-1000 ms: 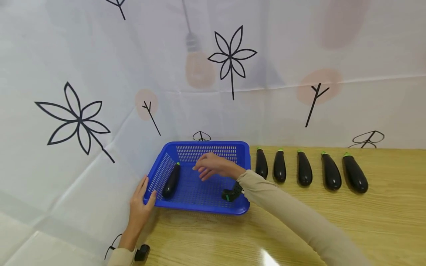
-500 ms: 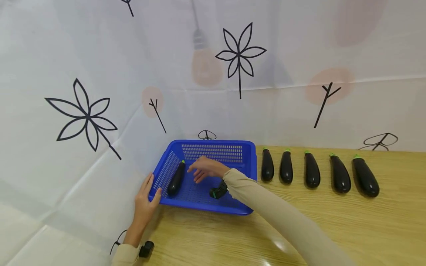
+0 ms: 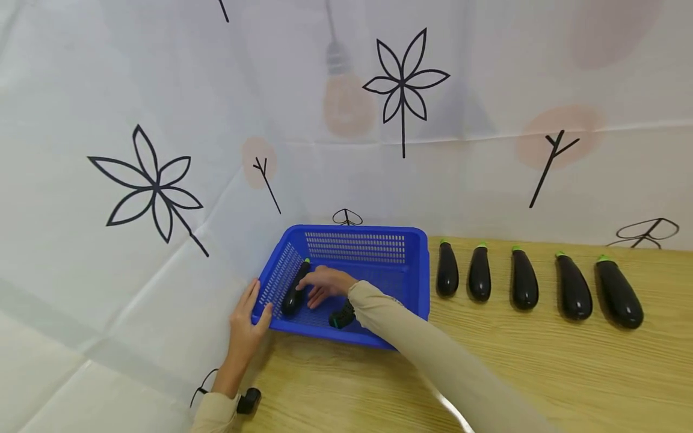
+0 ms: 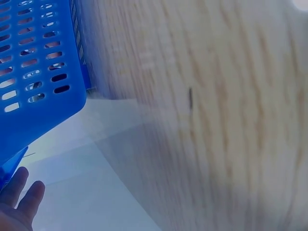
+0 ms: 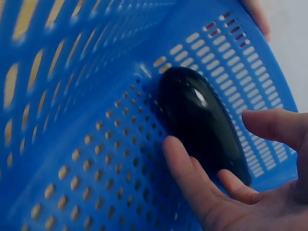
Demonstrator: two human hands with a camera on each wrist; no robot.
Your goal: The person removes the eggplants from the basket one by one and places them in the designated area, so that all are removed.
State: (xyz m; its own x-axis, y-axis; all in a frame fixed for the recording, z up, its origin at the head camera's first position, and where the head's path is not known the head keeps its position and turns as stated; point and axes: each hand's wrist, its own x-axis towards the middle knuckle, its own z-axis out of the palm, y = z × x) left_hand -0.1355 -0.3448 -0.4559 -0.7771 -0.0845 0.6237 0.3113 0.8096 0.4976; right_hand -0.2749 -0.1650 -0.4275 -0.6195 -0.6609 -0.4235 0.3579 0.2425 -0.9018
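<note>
The eggplant in hand is glossy, near-black and long, with a small green cap at its far end. It lies inside the blue basket, lengthwise against the left wall — the right wrist view shows its rounded end close to where perforated wall meets perforated floor.

The right hand reaches across the basket from the right, sleeve over the near rim. Its fingers are straight and spread, their tips against the eggplant's side; nothing is curled round it. The left hand rests outside the basket's near-left corner, fingers straight and relaxed along the wall, thumb at the rim.

The basket sits at the left end of a light wooden table. To its right, five more eggplants lie in a row, green caps pointing away, each apart from its neighbour. Behind and to the left hangs a white sheet printed with black leaf outlines, twigs and pale pink patches — creased where it drapes down.
</note>
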